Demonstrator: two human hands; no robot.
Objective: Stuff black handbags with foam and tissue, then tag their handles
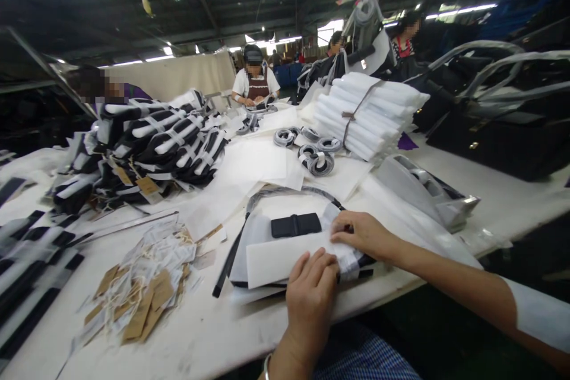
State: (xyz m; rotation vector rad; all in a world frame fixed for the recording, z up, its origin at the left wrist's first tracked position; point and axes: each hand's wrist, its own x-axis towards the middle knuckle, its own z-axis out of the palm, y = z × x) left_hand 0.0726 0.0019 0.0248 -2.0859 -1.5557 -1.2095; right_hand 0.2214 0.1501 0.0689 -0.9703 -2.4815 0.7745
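Left hand [310, 292]: palm down, fingers together, pressing a white sheet [285, 258] flat at the near table [214, 338] edge. Right hand [363, 233]: fingers spread, resting on the sheet's far corner. Black bag [296, 225]: partly under the sheet, strap looped behind it. Paper tags [138, 294]: heaped left. Tape dispenser [425, 190]: right.

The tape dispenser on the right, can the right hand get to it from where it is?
Probably yes. The right hand rests on the wrapped black piece, and the tape dispenser stands just beyond it on the table, with only flat white sheeting between them.
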